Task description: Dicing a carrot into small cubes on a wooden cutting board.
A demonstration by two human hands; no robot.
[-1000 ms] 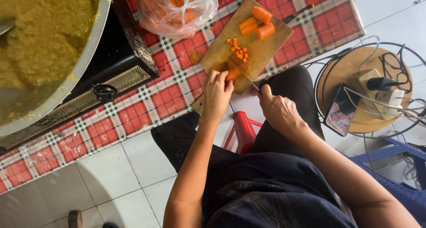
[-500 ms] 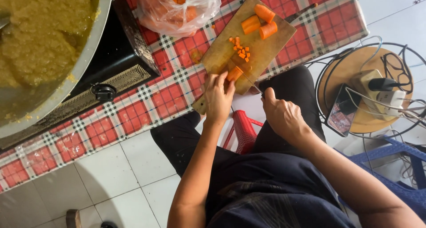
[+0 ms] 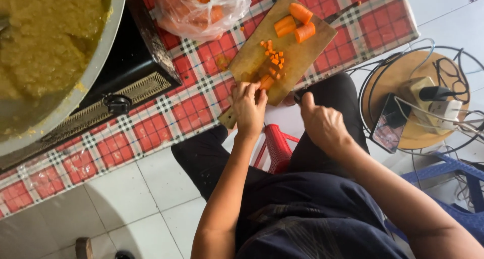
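Head view: clear plastic bag [image 3: 201, 7], seemingly carrots inside, beside cutting board [image 3: 282, 47].

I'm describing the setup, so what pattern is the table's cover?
Red plaid with white and dark stripes, on the tablecloth, head view.
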